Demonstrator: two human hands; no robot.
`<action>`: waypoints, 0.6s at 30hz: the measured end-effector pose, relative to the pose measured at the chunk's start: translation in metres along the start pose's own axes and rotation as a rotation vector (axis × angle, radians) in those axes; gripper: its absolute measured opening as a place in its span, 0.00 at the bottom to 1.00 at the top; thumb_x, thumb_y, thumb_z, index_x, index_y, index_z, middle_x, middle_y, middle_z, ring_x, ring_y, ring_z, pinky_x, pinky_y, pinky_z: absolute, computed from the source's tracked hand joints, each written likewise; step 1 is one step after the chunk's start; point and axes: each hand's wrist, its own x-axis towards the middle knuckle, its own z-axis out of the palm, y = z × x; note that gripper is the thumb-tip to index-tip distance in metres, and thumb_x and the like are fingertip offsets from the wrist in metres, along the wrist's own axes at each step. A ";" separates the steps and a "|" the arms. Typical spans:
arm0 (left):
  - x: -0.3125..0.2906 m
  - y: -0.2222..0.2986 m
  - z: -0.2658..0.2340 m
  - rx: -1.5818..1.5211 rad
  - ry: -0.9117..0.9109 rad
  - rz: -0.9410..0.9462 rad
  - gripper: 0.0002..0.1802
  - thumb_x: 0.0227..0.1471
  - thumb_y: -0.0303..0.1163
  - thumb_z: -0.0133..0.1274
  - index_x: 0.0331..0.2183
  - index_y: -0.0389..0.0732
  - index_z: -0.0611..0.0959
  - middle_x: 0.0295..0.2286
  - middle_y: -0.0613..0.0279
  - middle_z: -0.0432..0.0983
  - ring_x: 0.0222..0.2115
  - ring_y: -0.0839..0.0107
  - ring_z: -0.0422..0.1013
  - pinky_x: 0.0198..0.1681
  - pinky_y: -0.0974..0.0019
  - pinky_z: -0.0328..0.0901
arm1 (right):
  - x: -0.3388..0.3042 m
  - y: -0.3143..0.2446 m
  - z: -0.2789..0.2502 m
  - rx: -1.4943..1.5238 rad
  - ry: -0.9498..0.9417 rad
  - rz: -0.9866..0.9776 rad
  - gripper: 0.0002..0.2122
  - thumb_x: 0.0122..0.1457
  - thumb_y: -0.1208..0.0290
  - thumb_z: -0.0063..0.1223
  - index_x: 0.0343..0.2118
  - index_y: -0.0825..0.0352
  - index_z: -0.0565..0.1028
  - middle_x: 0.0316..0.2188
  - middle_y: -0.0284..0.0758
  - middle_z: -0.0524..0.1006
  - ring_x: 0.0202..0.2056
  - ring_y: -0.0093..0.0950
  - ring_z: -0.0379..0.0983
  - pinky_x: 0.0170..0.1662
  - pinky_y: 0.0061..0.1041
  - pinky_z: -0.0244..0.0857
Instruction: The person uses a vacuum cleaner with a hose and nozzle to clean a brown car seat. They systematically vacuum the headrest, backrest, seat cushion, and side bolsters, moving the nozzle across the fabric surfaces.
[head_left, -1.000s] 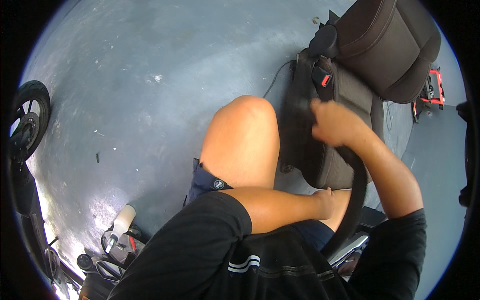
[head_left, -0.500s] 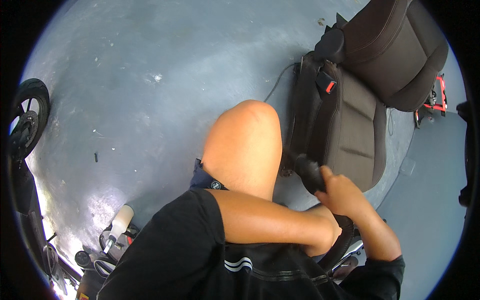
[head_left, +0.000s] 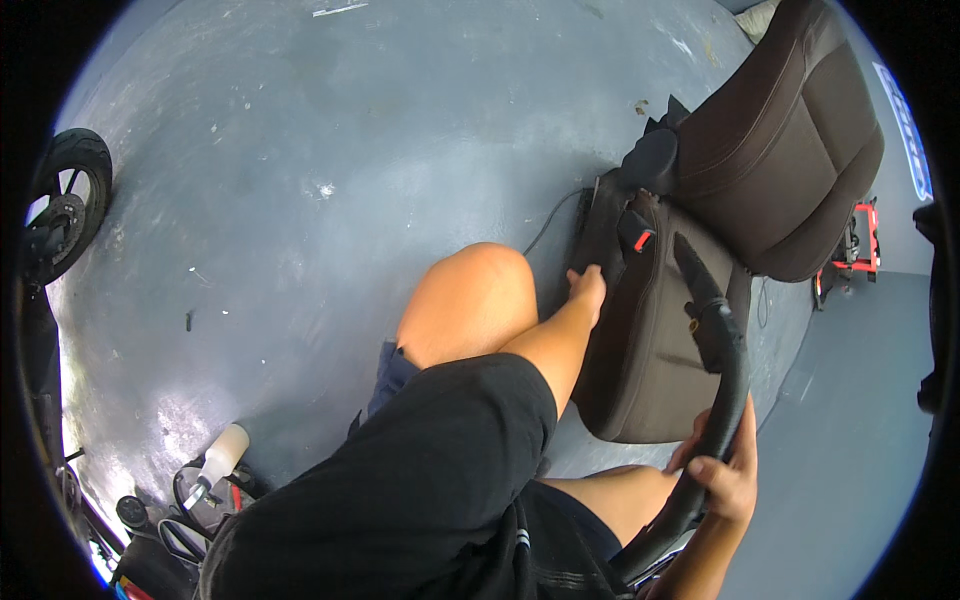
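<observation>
Fingers and thumb of the person's right hand (head_left: pixel 728 478) wrap a thick, curved black hose (head_left: pixel 735 375), gripping it well behind its flat, tapered dark nozzle (head_left: pixel 698 262). That hold probably lets the stiff end be aimed while the arm bears the hose's weight. The nozzle lies over the cushion in view; whether it touches cannot be told. The left hand (head_left: pixel 590 290) is at the near side edge of a dark brown, fabric-covered vehicle seat (head_left: pixel 665 400), fingers bent over the trim, likely steadying it; how firmly it grips cannot be told. Just beyond is a black belt buckle with a red button (head_left: pixel 636 231). The seat stands on a scuffed grey floor (head_left: pixel 300 120), right of the bare knee (head_left: pixel 470 285), its backrest leaning away.

Half a second ago, the left forearm lay across the lap, and the right hand was beside the cushion's front corner, near the hose's dark end. Now the left hand has reached the seat, and the hose arches up over it.
</observation>
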 end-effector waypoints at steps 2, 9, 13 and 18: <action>0.005 -0.015 -0.004 0.192 0.088 0.029 0.44 0.61 0.50 0.56 0.72 0.45 0.63 0.69 0.39 0.61 0.69 0.43 0.59 0.71 0.43 0.58 | -0.001 -0.006 0.010 0.025 -0.086 -0.041 0.55 0.39 0.77 0.68 0.74 0.74 0.51 0.35 0.40 0.72 0.27 0.35 0.79 0.28 0.29 0.78; 0.026 -0.013 0.002 0.218 0.079 0.226 0.34 0.62 0.43 0.53 0.68 0.55 0.72 0.67 0.43 0.63 0.68 0.45 0.60 0.69 0.39 0.59 | 0.040 -0.003 0.041 -0.021 0.025 0.007 0.51 0.43 0.82 0.61 0.75 0.70 0.52 0.34 0.38 0.72 0.25 0.29 0.77 0.27 0.28 0.77; 0.037 0.006 0.006 0.328 0.062 0.246 0.35 0.62 0.41 0.54 0.69 0.54 0.70 0.69 0.52 0.62 0.69 0.43 0.57 0.71 0.39 0.56 | 0.045 0.013 0.041 -0.042 0.048 0.032 0.50 0.42 0.81 0.61 0.74 0.71 0.53 0.34 0.37 0.72 0.25 0.28 0.78 0.27 0.28 0.77; 0.034 0.036 0.006 0.437 0.057 0.130 0.39 0.64 0.46 0.58 0.72 0.51 0.66 0.69 0.50 0.63 0.68 0.43 0.60 0.71 0.44 0.57 | 0.026 0.016 0.028 -0.085 0.072 0.056 0.52 0.40 0.82 0.61 0.75 0.71 0.54 0.34 0.36 0.73 0.25 0.27 0.77 0.28 0.27 0.77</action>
